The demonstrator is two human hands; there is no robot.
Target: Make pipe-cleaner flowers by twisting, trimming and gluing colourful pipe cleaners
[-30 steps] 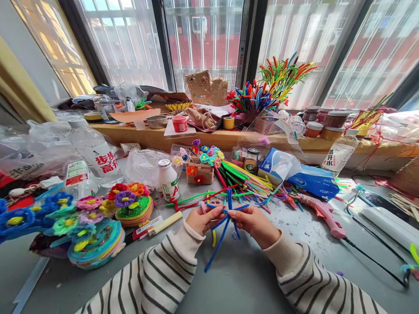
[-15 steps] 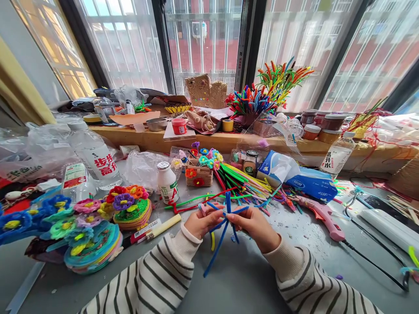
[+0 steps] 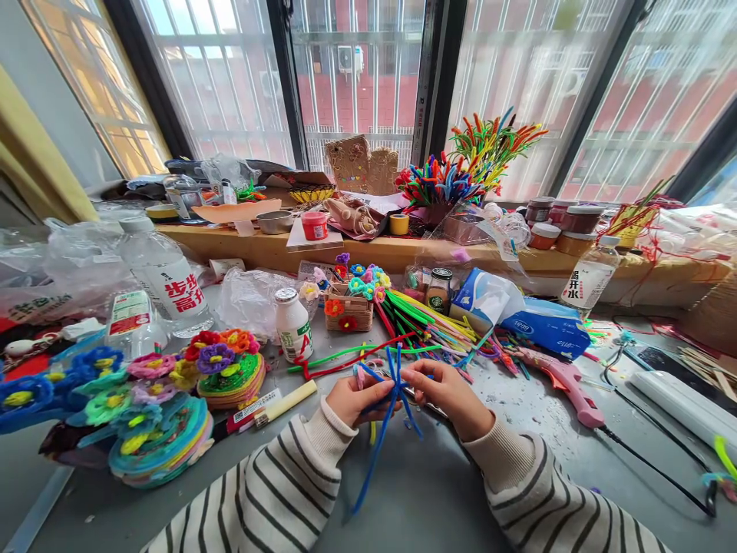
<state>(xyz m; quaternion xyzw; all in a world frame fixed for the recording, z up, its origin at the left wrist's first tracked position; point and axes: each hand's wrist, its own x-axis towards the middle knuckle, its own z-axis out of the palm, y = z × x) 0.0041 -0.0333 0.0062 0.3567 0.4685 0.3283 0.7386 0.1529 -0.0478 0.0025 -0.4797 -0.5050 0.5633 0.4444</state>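
Observation:
Between my hands is a bundle of blue pipe cleaners [image 3: 377, 449], crossed at the middle with arms fanning out like a star; one long arm hangs down toward me. My left hand [image 3: 358, 395] pinches it near the crossing from the left. At the right side of the crossing, the bent fingers of my right hand [image 3: 441, 392] are closed on one of the blue arms. A yellow strip [image 3: 373, 432] shows just below my left hand. Straight behind the hands lies a pile of coloured pipe cleaners [image 3: 429, 319], with a red one [image 3: 357, 353] running out to the left.
Pipe-cleaner flower pieces [image 3: 158, 430] stand at left. A glue stick [image 3: 286, 403], a white bottle [image 3: 292, 324] and a flower basket [image 3: 348, 313] lie beyond my left hand. To the right are a pink glue gun [image 3: 567, 384] with its cord and a blue tissue pack [image 3: 544, 326].
My right fingers have shifted slightly away from the crossing. The blue bundle has turned a little, and its long lower arm has swung left and down.

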